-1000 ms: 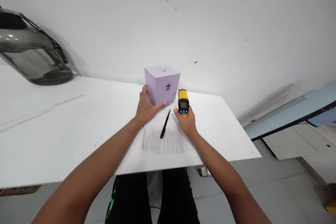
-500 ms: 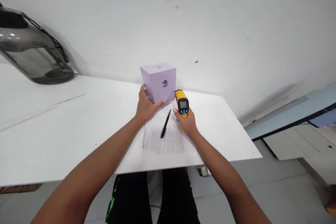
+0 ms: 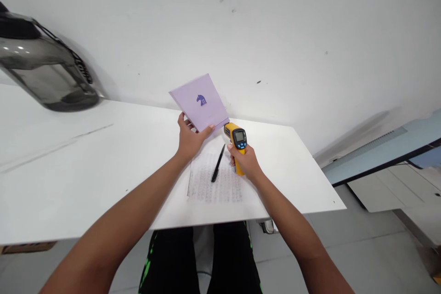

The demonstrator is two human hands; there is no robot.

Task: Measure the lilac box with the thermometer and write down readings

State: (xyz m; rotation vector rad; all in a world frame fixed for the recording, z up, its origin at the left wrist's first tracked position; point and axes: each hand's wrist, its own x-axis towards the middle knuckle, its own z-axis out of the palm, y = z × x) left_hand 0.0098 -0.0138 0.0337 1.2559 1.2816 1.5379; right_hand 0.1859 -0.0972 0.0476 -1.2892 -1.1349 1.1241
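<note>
A lilac box (image 3: 203, 105) with a dark purple horse-head print is tilted above the back of the table. My left hand (image 3: 191, 137) grips its lower left part, thumb across the printed face and fingers mostly hidden behind. In my right hand (image 3: 247, 161) is a yellow and black infrared thermometer (image 3: 238, 140), its small grey screen facing me and its nose close to the box's lower right corner. Below both hands lies a sheet of paper (image 3: 201, 183) covered in rows of writing, with a black pen (image 3: 217, 164) resting on it.
The white table (image 3: 86, 170) runs against a white wall (image 3: 282, 32). At the back left stands a large grey see-through bottle (image 3: 51, 73) with a black lid. To the right, past the table's edge, is a light blue panel (image 3: 372, 151).
The box has tipped to the left, so its top no longer shows and the printed face is turned toward me. The thermometer's nose has swung left toward the box.
</note>
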